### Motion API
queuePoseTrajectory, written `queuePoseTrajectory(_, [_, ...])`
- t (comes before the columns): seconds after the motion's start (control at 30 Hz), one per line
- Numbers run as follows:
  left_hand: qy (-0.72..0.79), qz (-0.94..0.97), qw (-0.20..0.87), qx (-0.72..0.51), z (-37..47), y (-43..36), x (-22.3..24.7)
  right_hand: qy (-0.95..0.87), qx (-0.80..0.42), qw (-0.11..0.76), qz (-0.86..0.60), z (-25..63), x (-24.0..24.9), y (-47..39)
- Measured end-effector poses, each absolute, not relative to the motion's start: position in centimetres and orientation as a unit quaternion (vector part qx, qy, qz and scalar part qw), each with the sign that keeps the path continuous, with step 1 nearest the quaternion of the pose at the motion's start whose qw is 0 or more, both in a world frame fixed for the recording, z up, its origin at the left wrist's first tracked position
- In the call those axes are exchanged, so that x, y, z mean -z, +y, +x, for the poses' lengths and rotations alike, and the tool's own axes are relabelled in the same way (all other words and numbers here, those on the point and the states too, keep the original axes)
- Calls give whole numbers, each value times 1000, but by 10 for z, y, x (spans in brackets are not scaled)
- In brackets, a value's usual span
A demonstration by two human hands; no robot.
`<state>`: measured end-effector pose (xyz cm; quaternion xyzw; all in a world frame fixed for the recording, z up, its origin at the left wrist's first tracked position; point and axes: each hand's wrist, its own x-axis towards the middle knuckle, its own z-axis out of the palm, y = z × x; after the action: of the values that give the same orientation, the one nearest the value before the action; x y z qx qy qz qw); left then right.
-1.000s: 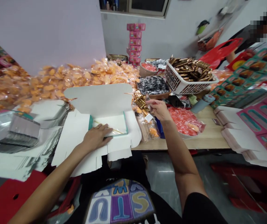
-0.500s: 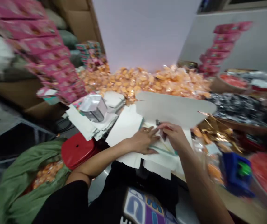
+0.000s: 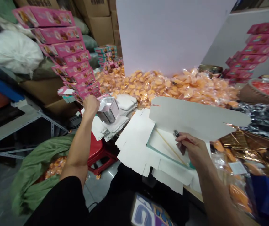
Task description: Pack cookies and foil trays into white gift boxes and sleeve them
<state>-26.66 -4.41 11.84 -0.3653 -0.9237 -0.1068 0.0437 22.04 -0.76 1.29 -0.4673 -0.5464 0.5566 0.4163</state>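
Observation:
My left hand [image 3: 91, 105], closed with its fingertips hidden, is beside the stack of silver foil trays [image 3: 108, 110] and in front of the pink boxes [image 3: 75, 64]. Whatever it grips, if anything, cannot be made out. My right hand [image 3: 192, 146] pinches a small dark shiny packet [image 3: 181, 147] with a silvery end showing above the fingers. Below it lies an open white carton [image 3: 165, 144] with teal edges, its broad flap [image 3: 197, 116] raised at the back. A thin yellowish stick [image 3: 168, 146] lies slantwise inside the carton.
Orange wrapped pieces [image 3: 146, 86] are heaped behind the carton against a white panel [image 3: 169, 34]. Flat white cartons [image 3: 131, 141] lie under and left of it. Gold foil [image 3: 245, 149] is at right. A red stool [image 3: 99, 153] and green sack [image 3: 35, 182] stand at lower left.
My left hand has left the carton and moved left to the foil trays. My right hand still holds the dark packet over the carton. The view has turned slightly left.

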Motion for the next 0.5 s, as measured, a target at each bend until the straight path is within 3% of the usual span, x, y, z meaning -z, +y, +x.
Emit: queuePoseTrajectory(0.5, [-929,-353,43,102,-267,-39,-105,-538,-569,402,-474,215,-15,-10])
